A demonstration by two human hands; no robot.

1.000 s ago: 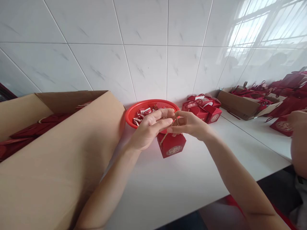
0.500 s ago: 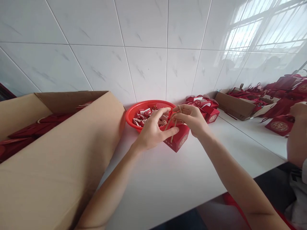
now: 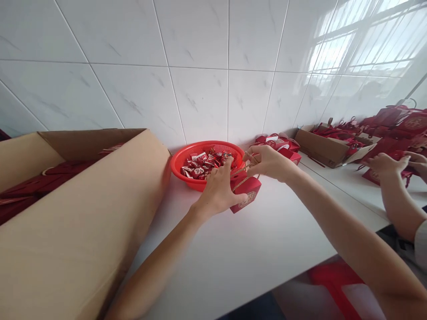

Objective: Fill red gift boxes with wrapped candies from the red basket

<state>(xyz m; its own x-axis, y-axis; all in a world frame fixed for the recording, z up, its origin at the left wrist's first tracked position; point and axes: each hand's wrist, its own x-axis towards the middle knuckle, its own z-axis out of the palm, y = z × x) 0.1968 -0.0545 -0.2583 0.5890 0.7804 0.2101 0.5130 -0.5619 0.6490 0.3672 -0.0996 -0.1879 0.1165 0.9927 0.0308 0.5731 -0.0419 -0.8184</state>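
Observation:
A small red gift box (image 3: 247, 194) with a gold round print hangs or stands at the middle of the white table. My right hand (image 3: 267, 163) pinches its twisted tan cord handle (image 3: 243, 169) above the box. At the box's left side is my left hand (image 3: 218, 189), fingers apart, its thumb over the front face. Behind my left hand lies a red plastic basket (image 3: 180, 165) holding several wrapped candies (image 3: 197, 168).
A large cardboard carton (image 3: 133, 191) with red boxes fills the left. More red boxes (image 3: 283, 146) and a low cardboard box (image 3: 320, 146) stand at the back right. Another person's hands (image 3: 390, 166) handle a red box at far right. A tiled wall (image 3: 203, 98) runs behind.
The red box has turned, its printed face now more toward me. My left hand has lowered slightly. The other person's hands have come further into view.

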